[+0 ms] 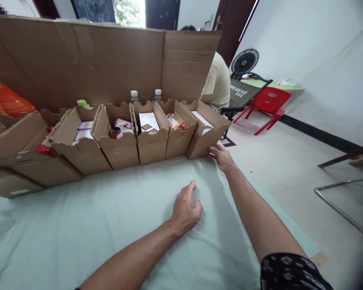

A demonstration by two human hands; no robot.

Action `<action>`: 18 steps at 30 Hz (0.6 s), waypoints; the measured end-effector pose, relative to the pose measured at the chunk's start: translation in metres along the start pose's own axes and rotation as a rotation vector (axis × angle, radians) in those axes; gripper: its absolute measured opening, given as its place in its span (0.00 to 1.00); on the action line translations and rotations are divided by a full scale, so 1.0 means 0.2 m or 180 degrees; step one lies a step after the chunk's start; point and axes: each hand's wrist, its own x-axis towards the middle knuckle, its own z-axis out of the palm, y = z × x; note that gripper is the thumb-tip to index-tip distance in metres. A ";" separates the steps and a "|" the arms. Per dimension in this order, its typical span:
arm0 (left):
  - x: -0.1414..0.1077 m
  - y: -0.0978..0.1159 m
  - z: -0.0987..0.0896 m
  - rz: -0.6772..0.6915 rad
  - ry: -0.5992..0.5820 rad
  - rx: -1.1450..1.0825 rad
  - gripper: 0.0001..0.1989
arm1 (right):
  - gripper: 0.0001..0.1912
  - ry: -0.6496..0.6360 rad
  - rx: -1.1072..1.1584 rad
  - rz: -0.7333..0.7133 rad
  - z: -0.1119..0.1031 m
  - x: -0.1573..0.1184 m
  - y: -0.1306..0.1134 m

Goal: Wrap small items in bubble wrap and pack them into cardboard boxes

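Observation:
A row of cardboard bins with scalloped rims stands on the pale green tablecloth. My right hand is at the lower right corner of the end bin, its fingertips at the cardboard and its fingers not wrapped round it. Held above the cloth, my left hand is empty, with the thumb apart from the fingers. The end bin holds a white box. Beside it, another bin holds shiny wrapped packets. Farther left, a bin contains a white carton.
A tall cardboard panel rises behind the bins, with clear bottles and an orange bottle in front. Past the table's right edge are a seated person, a dark folding chair, a red chair and a fan.

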 end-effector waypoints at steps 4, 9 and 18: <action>0.00 -0.01 0.00 0.0049 0.0010 0.0001 0.36 | 0.21 0.0250 -0.0196 0.0026 0.03 -0.02 0.00; 0.00 -0.01 0.01 0.0040 0.0144 -0.0084 0.35 | 0.18 0.0790 -0.0495 -0.0244 0.05 -0.08 -0.04; 0.00 -0.01 0.02 -0.0165 0.0406 -0.0442 0.37 | 0.26 0.0022 -0.2097 -0.2064 0.38 -0.40 -0.51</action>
